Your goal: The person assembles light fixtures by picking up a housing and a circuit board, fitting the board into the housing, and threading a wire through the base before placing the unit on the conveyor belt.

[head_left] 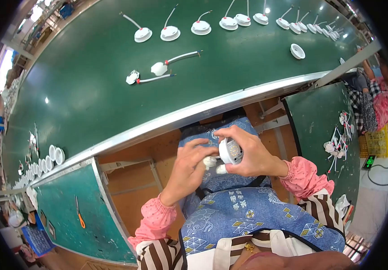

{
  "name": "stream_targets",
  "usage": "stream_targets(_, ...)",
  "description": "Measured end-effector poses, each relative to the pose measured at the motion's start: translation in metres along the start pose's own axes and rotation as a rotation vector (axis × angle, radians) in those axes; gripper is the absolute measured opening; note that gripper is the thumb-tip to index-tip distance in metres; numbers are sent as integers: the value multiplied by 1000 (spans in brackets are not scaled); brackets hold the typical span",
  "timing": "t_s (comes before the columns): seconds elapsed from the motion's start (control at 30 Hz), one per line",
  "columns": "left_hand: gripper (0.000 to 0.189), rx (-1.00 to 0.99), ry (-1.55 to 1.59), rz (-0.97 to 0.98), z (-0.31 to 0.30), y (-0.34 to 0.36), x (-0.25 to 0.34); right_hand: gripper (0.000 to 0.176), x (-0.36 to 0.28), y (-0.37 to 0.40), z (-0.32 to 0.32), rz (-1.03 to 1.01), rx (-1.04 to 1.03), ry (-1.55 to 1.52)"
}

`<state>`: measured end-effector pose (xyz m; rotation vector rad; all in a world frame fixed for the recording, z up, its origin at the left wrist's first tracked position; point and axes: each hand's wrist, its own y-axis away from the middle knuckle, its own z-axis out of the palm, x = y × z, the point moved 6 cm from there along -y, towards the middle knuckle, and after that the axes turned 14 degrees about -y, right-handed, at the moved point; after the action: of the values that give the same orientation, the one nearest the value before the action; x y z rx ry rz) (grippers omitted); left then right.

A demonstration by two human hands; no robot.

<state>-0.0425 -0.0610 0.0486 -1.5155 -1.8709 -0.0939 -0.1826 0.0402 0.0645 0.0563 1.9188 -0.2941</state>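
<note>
My right hand (pixel 252 155) grips a round white LED downlight (pixel 231 151) above my lap, its face with small yellowish LEDs turned partly toward me. A white cover is on that thumb's tip. Just left of the light, my left hand (pixel 187 165) has its index finger and thumb drawn together by the rim. Its thumb also wears a white cover. Whatever lies between those fingers is mostly hidden. On the green table (pixel 113 108) ahead lie two white light inserts with wires, the left one (pixel 132 77) and the right one (pixel 159 69).
Finished-looking lights with wires (pixel 170 33) line the table's far side. A white ring (pixel 297 51) sits at right. White cups (pixel 59 155) stand in a row at left, near orange-handled scissors (pixel 81 220). Wired parts (pixel 335 146) lie on the right side table. Another person (pixel 383 101) sits at right.
</note>
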Motion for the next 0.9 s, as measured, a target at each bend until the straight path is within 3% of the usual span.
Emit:
stream_targets(0.1,40,-88,131,-236,1,4,5,72,-17,-4,6,-212,26,182)
stream_targets(0.17,47,-160,255,-395,11,8,7,77,-22,-9,14,-215,8,295)
stream_targets(0.27,49,-33,752,-567,28,22,-6,84,-28,-13,14,-227,-11,308)
stream_targets(0.33,50,19,905,-538,25,21,-6,85,-46,-16,5,-297,-15,257)
stream_targets(0.37,50,51,936,-549,23,21,-7,84,-44,-15,-1,-239,-16,185)
stream_targets(0.4,51,83,967,-556,19,22,-8,68,-49,-13,-9,-261,83,139)
stream_targets(0.5,53,79,1001,-567,19,23,-5,43,-37,-4,-14,-194,245,63)
stream_targets(0.67,50,162,930,-571,29,23,2,33,-24,-5,3,-258,264,196)
stream_targets(0.9,31,419,781,-684,30,25,-4,31,-23,-15,15,-277,319,293)
